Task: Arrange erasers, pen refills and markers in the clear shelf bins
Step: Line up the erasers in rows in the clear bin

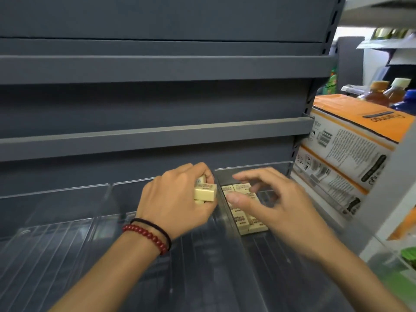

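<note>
Grey shelving (157, 68), clear bins (67, 233).

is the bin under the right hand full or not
Partly full. Erasers lie in a row along the left side of the clear bin; its ridged floor to their right shows bare.

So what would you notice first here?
The two hands in the middle: the left hand grips a few cream erasers, the right hand spreads open over a row of erasers in a clear bin. Then the red bead bracelet on the left wrist and the orange-and-white boxes at right.
</note>
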Demonstrator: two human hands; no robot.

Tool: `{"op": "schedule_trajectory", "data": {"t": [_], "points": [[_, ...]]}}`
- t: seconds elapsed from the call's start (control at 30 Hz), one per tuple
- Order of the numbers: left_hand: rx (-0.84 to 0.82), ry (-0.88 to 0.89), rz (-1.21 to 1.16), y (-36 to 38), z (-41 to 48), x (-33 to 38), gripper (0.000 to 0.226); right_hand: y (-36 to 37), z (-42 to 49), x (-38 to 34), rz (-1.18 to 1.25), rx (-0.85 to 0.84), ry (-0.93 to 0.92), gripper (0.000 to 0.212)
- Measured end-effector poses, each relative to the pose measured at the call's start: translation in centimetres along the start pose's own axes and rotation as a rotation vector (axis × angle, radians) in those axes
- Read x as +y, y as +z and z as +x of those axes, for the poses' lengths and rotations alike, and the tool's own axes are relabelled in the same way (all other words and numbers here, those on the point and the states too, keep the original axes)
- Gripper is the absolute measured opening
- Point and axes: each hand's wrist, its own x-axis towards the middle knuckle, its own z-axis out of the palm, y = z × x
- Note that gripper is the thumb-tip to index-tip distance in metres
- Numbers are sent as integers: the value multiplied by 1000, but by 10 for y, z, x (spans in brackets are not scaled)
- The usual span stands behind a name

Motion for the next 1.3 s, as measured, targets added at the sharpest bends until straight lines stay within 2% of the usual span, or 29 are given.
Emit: {"op": "schedule_trajectory", "data": {"t": [0.07,0.2,0.33,0.43,0.57,0.67,0.9,1.1,1.3], "points": [[-31,2,9,1,0,1,23,9,8,-11,-7,-67,-45,44],[-69,10,17,6,-4,0,27,21,8,-8,12,-90,-49,28],[-57,23,5,6,-6,4,37,22,1,1,115,-106,-6,33],[-46,16,-29,6,-9,7,39,18,-2,3,116,-87,-48,31],[-47,24,-10,9,-9,6,31,2,-6,7,7,-88,-71,39],[-8,8,1,11,-10,3,18,-9,-7,17,-93,-62,-57,34],[7,3,3,11,-9,3,14,-21,-4,42,-423,-67,187,31],[38,2,-15,11,-8,1,17,-18,-7,49,-460,-146,364,32],[74,-94,-119,11,-7,2,12,-1,-9,55,-429,-92,416,28]]}}
